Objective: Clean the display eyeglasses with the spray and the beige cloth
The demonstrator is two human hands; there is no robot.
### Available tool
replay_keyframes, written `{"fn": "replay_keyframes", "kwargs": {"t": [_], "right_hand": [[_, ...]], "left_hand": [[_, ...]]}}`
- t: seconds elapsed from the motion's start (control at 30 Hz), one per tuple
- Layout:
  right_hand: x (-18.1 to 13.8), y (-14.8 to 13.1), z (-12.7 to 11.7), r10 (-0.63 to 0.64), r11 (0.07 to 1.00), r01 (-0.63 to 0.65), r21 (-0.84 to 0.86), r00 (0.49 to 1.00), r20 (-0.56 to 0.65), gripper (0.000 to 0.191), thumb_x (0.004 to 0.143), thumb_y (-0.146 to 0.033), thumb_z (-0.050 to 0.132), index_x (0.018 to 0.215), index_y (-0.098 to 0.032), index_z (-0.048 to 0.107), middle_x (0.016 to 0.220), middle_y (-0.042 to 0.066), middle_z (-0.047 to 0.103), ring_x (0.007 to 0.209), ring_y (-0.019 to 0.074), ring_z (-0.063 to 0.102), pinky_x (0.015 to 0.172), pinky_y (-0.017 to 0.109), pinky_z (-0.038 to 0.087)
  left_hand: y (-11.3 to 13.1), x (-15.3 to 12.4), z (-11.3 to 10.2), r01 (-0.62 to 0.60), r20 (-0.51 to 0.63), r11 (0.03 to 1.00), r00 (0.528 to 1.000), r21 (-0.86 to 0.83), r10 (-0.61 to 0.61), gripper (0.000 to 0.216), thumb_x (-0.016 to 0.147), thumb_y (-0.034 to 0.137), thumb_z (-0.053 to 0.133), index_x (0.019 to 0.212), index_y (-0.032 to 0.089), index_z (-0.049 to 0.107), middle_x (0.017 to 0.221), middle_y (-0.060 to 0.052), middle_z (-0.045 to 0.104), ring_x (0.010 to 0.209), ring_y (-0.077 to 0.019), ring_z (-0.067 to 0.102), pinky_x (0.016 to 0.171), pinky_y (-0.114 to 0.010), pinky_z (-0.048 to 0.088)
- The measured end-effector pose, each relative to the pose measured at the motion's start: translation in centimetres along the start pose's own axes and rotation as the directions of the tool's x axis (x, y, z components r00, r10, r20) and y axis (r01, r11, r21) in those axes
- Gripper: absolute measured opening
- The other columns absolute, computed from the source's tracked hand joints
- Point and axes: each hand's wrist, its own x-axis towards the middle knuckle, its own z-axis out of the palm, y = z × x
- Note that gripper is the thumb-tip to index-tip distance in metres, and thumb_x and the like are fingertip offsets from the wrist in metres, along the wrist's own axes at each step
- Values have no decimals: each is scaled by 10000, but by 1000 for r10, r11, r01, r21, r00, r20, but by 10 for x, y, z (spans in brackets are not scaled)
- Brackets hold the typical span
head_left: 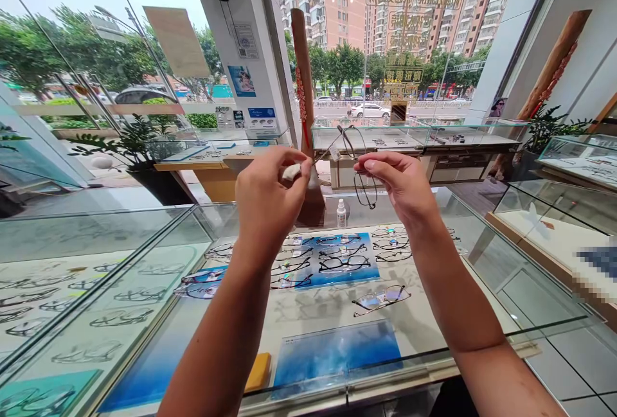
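Note:
Both hands are raised above a glass display counter (486, 256). My right hand (402, 182) is closed on a pair of thin dark-rimmed glasses (365, 189), with one lens hanging below my fingers and a temple reaching left. My left hand (270, 195) is closed, pinching a small white cloth (292, 172) against the end of that temple. A small white tag hangs on the frame between the hands.
Under the counter glass lie several spectacle frames (340, 259) on blue and white trays. A small white bottle (341, 212) stands on the counter behind my hands. More glass cases (414, 134) line the shop window, with potted plants (139, 147) at both sides.

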Motion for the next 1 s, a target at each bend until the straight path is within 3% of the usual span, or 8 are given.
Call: {"fn": "replay_keyframes", "kwargs": {"t": [0.1, 0.23, 0.37, 0.53, 0.7, 0.9, 1.0], "right_hand": [[-2, 0, 7, -11, 999, 10, 52, 1000, 26, 97, 822, -354, 904, 897, -293, 895, 918, 10, 863, 949, 207, 816, 1014, 433, 662], [-4, 2, 15, -6, 995, -1, 95, 997, 70, 179, 791, -412, 943, 902, -281, 892, 915, 13, 872, 933, 199, 810, 977, 411, 666], [-4, 4, 16, 12, 995, -20, 101, 997, 80, 204, 778, -419, 948, 913, -275, 894, 944, 23, 880, 954, 201, 805, 991, 410, 656], [-4, 4, 18, 23, 986, -47, 160, 989, 144, 119, 802, -356, 911, 908, -303, 903, 950, 18, 882, 962, 208, 807, 985, 419, 648], [-6, 3, 21, 31, 984, -53, 168, 991, 129, 119, 790, -362, 921, 891, -306, 894, 943, 12, 863, 949, 204, 771, 996, 424, 625], [-3, 8, 23, 80, 970, -82, 227, 997, 22, 307, 650, -354, 1033, 837, -296, 796, 874, -34, 777, 883, 168, 705, 932, 363, 601], [0, 14, 22, 122, 972, -126, 197, 992, 34, 302, 654, -372, 1027, 853, -286, 816, 898, -20, 794, 901, 169, 711, 933, 357, 589]], "left_hand": [[7, -3, 4, 86, 168, 970, 985, -228, -48, 318, 969, 531, 722, 942, 220, 783, 908, -49, 783, 816, -211, 683, 740, -324, 536], [12, -3, 17, 355, 440, 785, 890, -507, -118, 464, 862, 659, 823, 966, 208, 796, 653, 11, 610, 548, -138, 512, 514, -277, 409], [7, -1, 24, 478, 528, 638, 840, -604, -130, 499, 769, 621, 937, 1000, 208, 777, 691, 23, 616, 532, -102, 478, 497, -243, 369], [4, -1, 28, 483, 517, 552, 849, -680, -108, 520, 709, 528, 1007, 1024, 199, 756, 882, -14, 725, 654, -116, 591, 596, -246, 480], [6, -2, 36, 461, 465, 494, 876, -737, -125, 518, 701, 544, 1022, 950, 198, 727, 822, 10, 694, 655, -106, 591, 591, -214, 469], [-3, -4, 39, 295, 301, 619, 949, -728, -98, 374, 817, 504, 958, 946, 208, 770, 868, -13, 713, 681, -123, 618, 586, -219, 505], [-7, -3, 39, 237, 260, 682, 963, -692, -71, 337, 852, 494, 921, 957, 200, 791, 955, -42, 749, 744, -141, 657, 610, -223, 533]]}}
